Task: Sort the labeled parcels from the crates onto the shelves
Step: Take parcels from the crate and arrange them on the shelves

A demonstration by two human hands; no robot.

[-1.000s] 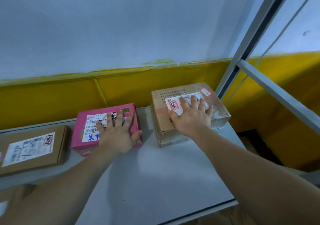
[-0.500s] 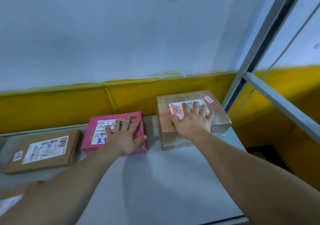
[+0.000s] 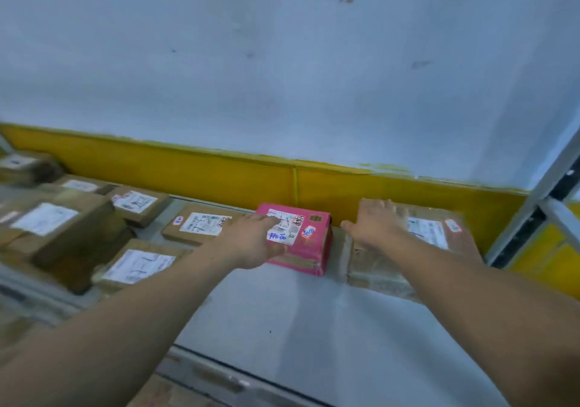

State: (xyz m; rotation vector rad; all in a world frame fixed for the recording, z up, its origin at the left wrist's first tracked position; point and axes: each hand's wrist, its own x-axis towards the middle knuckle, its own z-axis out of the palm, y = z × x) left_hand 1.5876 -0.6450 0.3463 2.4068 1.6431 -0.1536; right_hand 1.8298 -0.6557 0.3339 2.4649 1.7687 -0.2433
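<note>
1. The left hand (image 3: 251, 240) was laid flat, its fingers straight and gripping nothing, on the pink rectangular cardboard parcel (image 3: 314, 245). This parcel was set on the grey metal shelf (image 3: 298, 312), near the yellow wall band (image 3: 219, 171).
2. The right hand (image 3: 376, 224) was spread open, nothing held, on the brown tape-wrapped cardboard carton (image 3: 436, 234) just beside the pink parcel, at the shelf's right end.
3. Several labelled brown cardboard parcels (image 3: 138, 264) were seen shelved to the left.
4. Both touched parcels were judged placed, with only release left. No crates were shown, so the remaining work could not be judged.
</note>
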